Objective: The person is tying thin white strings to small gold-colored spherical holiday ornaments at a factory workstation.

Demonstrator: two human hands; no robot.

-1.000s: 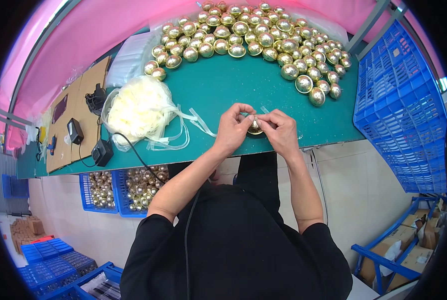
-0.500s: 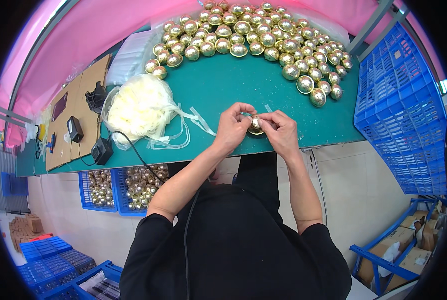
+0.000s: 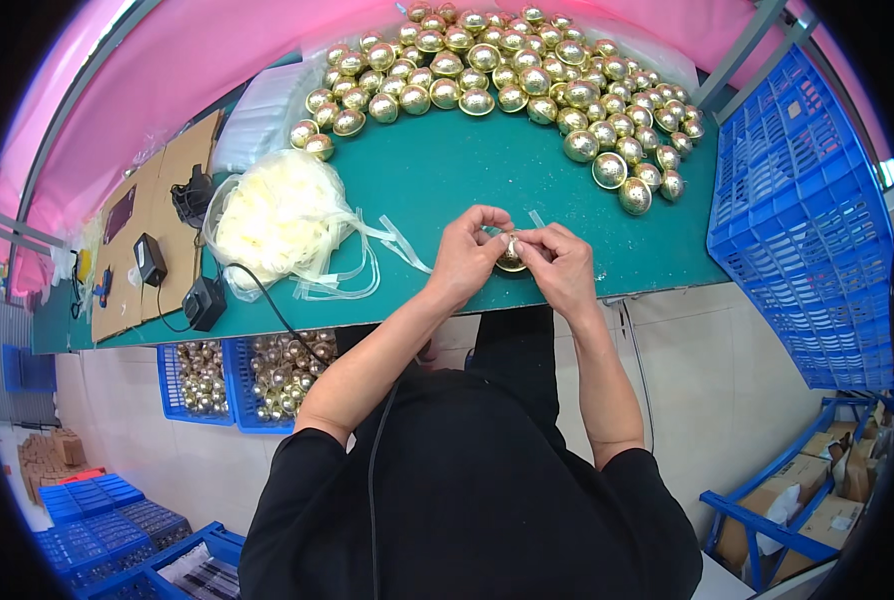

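Observation:
Near the front edge of the green table, a shiny gold ball ornament [image 3: 511, 262] sits between my two hands. My left hand [image 3: 470, 250] pinches at its top with thumb and forefinger. From the other side, my right hand [image 3: 561, 262] closes its fingertips on the same spot. A short end of pale, see-through ribbon [image 3: 536, 217] sticks out just beyond my right fingers. What exactly lies between the fingertips is too small to make out. Left of my hands lies a heap of cream ribbon [image 3: 279, 215], its loose strips trailing toward my left wrist.
Many gold balls [image 3: 477, 75] cover the back of the table [image 3: 417, 165]. A tall blue crate [image 3: 802, 220] stands at the right. Black adapters [image 3: 205, 303] and cardboard [image 3: 132, 260] lie at the left. Below the front edge are blue baskets [image 3: 231, 385] of small gold balls.
Both hands stay at the same place around the gold ball. Only the fingers, and the ball between them, have shifted very slightly.

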